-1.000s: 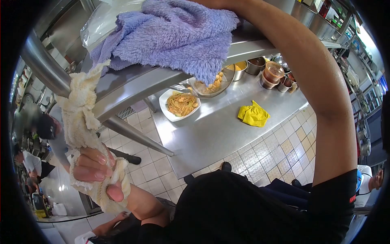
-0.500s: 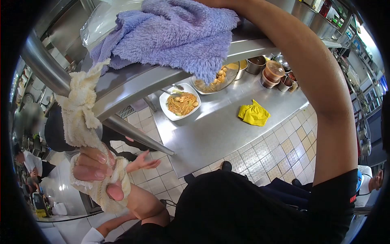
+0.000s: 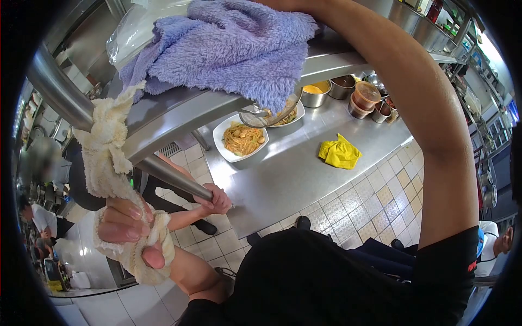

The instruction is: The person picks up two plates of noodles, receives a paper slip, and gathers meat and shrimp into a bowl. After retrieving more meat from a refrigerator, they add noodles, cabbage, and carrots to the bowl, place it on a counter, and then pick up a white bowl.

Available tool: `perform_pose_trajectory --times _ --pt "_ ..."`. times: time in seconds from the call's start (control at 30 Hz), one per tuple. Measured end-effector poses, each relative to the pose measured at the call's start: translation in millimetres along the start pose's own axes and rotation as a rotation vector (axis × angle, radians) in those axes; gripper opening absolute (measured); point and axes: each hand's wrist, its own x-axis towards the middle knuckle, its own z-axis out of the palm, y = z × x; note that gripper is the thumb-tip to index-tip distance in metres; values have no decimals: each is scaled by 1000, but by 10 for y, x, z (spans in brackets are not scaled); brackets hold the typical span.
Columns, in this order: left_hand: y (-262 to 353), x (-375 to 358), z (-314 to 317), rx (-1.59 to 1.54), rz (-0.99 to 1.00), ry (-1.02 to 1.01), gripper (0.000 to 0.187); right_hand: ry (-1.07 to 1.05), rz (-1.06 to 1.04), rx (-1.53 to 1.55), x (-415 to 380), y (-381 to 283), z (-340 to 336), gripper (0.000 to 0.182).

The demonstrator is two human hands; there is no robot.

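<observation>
A cream towel [image 3: 106, 157] is knotted around the metal shelf post, and my left hand [image 3: 122, 225] is wrapped in its lower end, fingers curled over the cloth with the thumb below. My right arm reaches up across the top right; its hand lies beyond the top edge of the view. Near that forearm, a fluffy purple towel [image 3: 228, 54] is draped over the upper shelf [image 3: 185, 111] and hangs over its edge.
Below, a steel counter [image 3: 272, 190] carries a white plate of noodles [image 3: 243, 139], a second plate partly behind a wire strainer [image 3: 254, 116], a yellow cloth [image 3: 340, 151] and several metal pots [image 3: 314, 99]. Another person's hand [image 3: 217, 200] is at the post's lower end. Others stand left and right.
The strainer has shifted left and down, uncovering more of the second plate and a pot. Another person's open hand has moved up to the post. My hand and the towels stay nearly still.
</observation>
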Motion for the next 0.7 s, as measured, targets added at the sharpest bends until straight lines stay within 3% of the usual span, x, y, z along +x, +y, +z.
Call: perform_pose_trajectory --times 0.17,0.23,0.33,0.7 --pt "22 -70 -57 170 -80 70 63 4 -5 -12 -3 -1 -11 83" --pt "-40 15 -77 -69 22 -77 64 18 -11 -34 -21 2 -11 83" --pt "-39 4 -63 -137 -13 -77 57 -5 -29 -34 -68 -35 -36 83" --pt "-102 -16 -157 -100 29 -88 55 9 -16 -36 3 14 -6 81"
